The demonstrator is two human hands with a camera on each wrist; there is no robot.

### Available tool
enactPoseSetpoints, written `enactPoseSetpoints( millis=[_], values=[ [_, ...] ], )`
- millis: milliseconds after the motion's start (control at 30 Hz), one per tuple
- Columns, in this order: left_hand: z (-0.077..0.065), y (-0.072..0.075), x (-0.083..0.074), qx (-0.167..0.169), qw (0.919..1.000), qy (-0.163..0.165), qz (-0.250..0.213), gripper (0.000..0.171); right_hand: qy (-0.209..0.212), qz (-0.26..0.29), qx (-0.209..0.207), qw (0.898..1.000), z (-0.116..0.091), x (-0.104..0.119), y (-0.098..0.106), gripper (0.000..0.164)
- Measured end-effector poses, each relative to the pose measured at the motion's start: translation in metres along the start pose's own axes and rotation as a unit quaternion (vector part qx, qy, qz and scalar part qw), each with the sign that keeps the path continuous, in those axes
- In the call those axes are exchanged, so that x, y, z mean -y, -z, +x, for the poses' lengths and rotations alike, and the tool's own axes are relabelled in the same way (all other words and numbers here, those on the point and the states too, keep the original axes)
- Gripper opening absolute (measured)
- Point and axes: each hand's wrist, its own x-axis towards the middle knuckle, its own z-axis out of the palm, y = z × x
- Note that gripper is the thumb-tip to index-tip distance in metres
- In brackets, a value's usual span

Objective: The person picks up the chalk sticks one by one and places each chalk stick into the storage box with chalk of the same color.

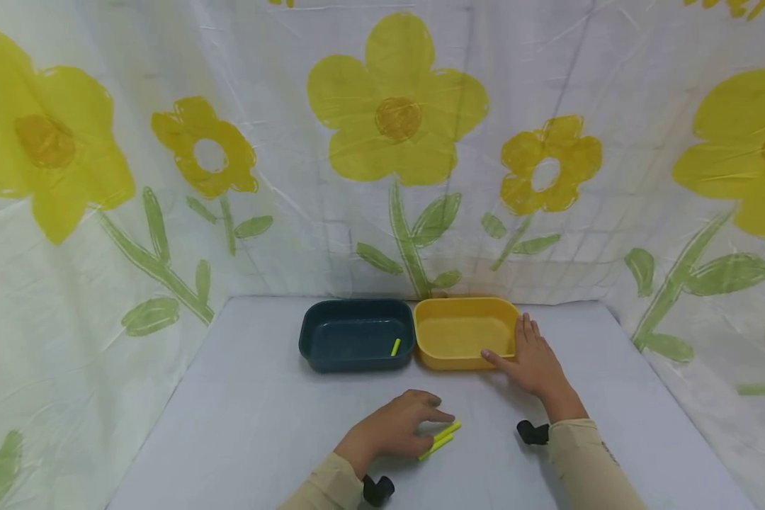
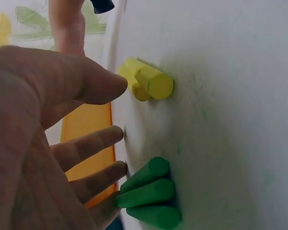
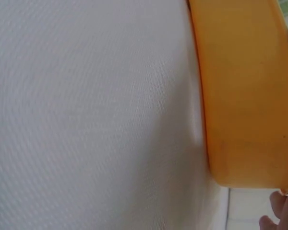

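Note:
My left hand (image 1: 398, 426) hovers low over the table, fingers spread and gripping nothing. Two yellow chalk sticks (image 2: 156, 84) lie side by side near its thumb. Three green chalk sticks (image 2: 151, 192) rest by its lower fingertips in the left wrist view; the hand hides them in the head view. My right hand (image 1: 538, 363) rests at the right front corner of a yellow plastic tub (image 1: 455, 363), its thumb at the front rim and straight fingers along the right side. No chalk shows inside that tub.
A dark blue tub (image 1: 357, 364) stands directly left of the yellow one, with one yellow chalk stick (image 1: 395, 347) inside. Both tubs sit at the back of the white table (image 1: 242, 425), before a flower-printed curtain (image 1: 280, 241). Faint green smudges mark the tabletop.

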Motion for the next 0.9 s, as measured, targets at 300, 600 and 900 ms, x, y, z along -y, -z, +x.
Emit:
enactPoseSetpoints(
  millis=[300,600,900],
  values=[
    [0.005,0.009,0.000,0.050,0.9983,0.016,0.023,0.077,0.002,0.003,0.001,1.000,-0.001,-0.001,0.000,0.130],
    [0.013,0.013,0.000,0.077,0.9963,0.027,0.027,0.084,0.004,0.006,0.003,1.000,-0.001,0.000,-0.001,0.129],
    [0.015,0.013,0.000,0.071,0.9967,0.031,0.025,0.084,0.008,0.003,-0.001,1.000,-0.001,-0.001,0.000,0.128]
  ],
)
